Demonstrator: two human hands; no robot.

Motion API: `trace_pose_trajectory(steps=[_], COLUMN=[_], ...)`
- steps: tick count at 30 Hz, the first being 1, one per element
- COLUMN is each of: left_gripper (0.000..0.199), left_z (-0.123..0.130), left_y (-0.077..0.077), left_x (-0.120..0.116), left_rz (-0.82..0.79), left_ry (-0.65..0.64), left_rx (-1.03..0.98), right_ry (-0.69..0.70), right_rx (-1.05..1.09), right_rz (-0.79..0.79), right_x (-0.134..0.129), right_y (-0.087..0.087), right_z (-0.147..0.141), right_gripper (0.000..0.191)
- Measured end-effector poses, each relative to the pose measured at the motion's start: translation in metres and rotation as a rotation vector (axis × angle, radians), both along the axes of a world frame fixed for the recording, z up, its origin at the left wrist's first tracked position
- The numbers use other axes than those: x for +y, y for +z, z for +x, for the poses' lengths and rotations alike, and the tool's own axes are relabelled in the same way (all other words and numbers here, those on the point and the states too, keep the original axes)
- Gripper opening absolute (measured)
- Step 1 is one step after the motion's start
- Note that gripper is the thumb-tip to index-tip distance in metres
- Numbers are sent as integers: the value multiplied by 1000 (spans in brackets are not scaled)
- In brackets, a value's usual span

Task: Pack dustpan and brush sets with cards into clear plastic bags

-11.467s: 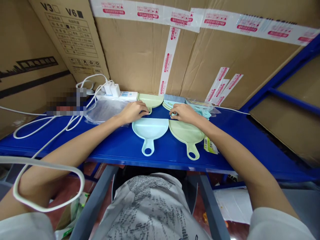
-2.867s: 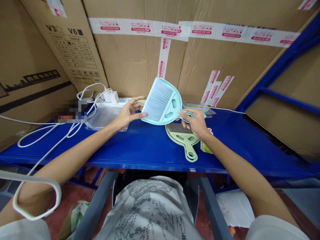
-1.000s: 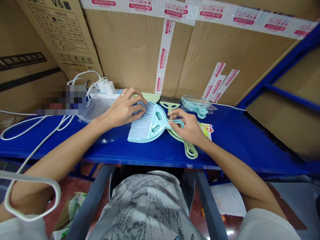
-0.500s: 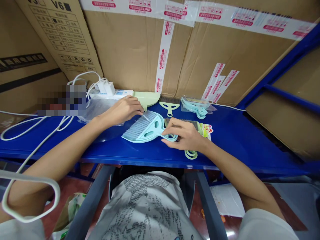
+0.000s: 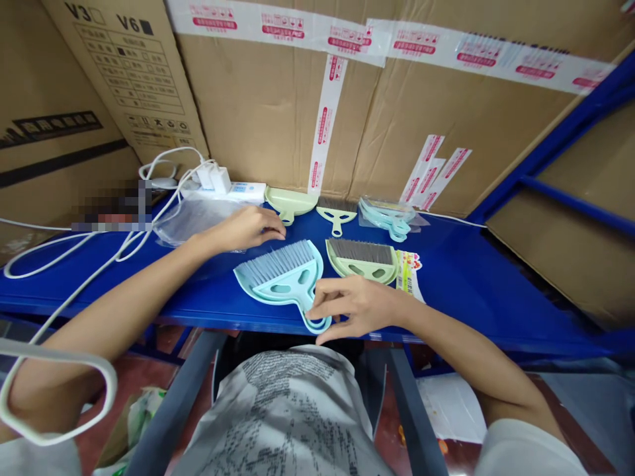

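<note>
A light-blue dustpan point(image 5: 240, 272) lies near the table's front edge, with a matching blue brush point(image 5: 285, 268) nested in it, bristles toward the far left. My right hand point(image 5: 354, 304) has its fingers closed around the looped handle end of this set. My left hand point(image 5: 253, 227) is beyond the set, apart from it, with loosely bent fingers and nothing visible in them. Just beyond my right hand sits a green dustpan point(image 5: 391, 272) with a dark-bristled brush point(image 5: 360, 252) in it; my hand hides their handles.
At the back stand a green dustpan point(image 5: 297, 200), a small green brush point(image 5: 337, 215) and a bagged blue set point(image 5: 389, 215). A printed card point(image 5: 409, 271) lies at right. To the left are clear plastic film point(image 5: 186, 221), a power strip point(image 5: 248, 192) and white cables point(image 5: 126, 241).
The blue set has come closer to the table edge and turned, its handle now pointing toward me. My right hand moved with it. My left hand has come away from its bristle side.
</note>
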State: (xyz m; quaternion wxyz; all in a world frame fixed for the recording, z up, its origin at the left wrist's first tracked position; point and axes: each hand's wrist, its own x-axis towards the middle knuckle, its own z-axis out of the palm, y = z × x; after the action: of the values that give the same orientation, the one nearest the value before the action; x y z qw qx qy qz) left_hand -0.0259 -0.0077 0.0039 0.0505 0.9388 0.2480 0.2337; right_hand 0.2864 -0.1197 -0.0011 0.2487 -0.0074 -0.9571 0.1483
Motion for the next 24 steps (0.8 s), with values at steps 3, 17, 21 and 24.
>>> trace_pose_trajectory(steps=[3, 17, 21, 24], left_gripper=[28, 35, 40, 39], left_z=[1, 8, 8, 7], left_y=[-2, 6, 12, 10], left_x=[1, -9, -14, -12], left_rz=[-74, -246, -141, -53], left_ry=[-24, -182, -117, -75], left_rx=[19, 0, -13, 14], right_ry=[-11, -175, -415, -400], right_rx=[-33, 52, -196, -529], right_rz=[57, -208, -183, -231], right_x=[-1, 16, 35, 38], right_y=[-4, 55, 75, 70], right_z=[0, 32, 75, 91], right_gripper=[29, 29, 52, 105])
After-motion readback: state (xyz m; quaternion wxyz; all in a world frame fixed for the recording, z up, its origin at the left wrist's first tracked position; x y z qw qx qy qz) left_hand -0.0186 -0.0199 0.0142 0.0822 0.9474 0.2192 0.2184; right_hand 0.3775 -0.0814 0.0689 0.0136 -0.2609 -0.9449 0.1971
